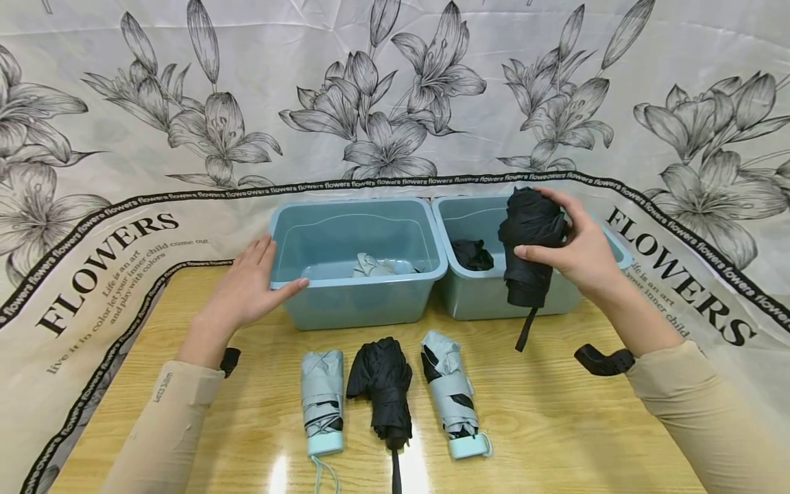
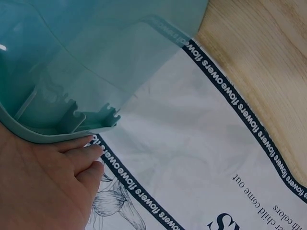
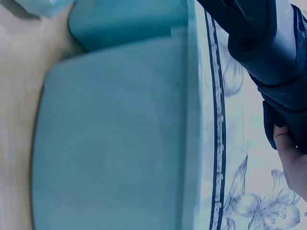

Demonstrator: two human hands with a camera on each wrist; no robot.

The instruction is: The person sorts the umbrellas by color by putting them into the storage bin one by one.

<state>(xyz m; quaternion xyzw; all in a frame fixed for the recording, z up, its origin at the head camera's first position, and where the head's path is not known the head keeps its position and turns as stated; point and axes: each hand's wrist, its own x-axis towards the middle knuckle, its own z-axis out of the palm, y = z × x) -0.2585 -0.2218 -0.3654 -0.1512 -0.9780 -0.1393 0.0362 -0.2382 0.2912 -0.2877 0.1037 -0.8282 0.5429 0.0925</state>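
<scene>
My right hand [image 1: 577,243] grips a folded black umbrella [image 1: 532,240] above the front rim of the right blue bin [image 1: 515,305]. The umbrella stands roughly upright, its strap dangling below; the right wrist view shows the same black umbrella [image 3: 283,62] at the upper right. Another black folded thing [image 1: 472,254] lies inside that bin. At the left end of the left blue bin [image 1: 364,305], my left hand [image 1: 249,281] rests on the rim with fingers extended. In the left wrist view the hand [image 2: 53,177] touches the bin's edge [image 2: 53,139].
A light blue umbrella [image 1: 323,398], a black umbrella [image 1: 389,394] and a second light blue umbrella [image 1: 450,394] lie in a row on the wooden table [image 1: 555,425]. Something pale [image 1: 373,266] is inside the left bin. Flower-printed cloth [image 1: 395,89] hangs behind.
</scene>
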